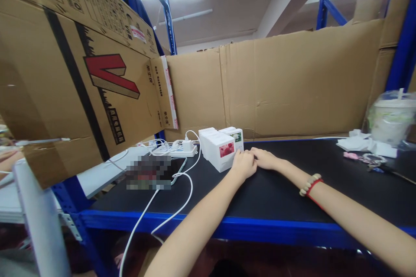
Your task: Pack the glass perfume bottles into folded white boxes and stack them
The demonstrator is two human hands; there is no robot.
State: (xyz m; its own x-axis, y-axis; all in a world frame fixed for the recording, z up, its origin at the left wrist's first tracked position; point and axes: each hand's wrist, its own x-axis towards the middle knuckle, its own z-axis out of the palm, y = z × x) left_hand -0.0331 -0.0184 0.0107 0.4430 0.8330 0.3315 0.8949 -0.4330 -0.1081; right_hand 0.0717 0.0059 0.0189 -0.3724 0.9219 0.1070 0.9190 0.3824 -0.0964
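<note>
Two rows of white cards or thin boxes [209,151] stand side by side on the black tabletop. The front one on the left bears a red flower picture, and the front one on the right bears a green picture [238,137]. My left hand [245,164] is at the lower front of the right row, its fingers curled and partly covering it. Just beside it, my right hand [264,159] has its fingers bent inward, and the fingertips of both hands meet. Whatever may be between the fingers is hidden. A beaded bracelet [310,185] and red cord circle my right wrist.
A phone [178,169] with a white cable and a power strip [178,150] with plugs lie left. At right are a lidded cup [393,117] in plastic, crumpled tissues [354,143] and a keyring [372,159]. Cardboard walls [292,82] enclose the back and left.
</note>
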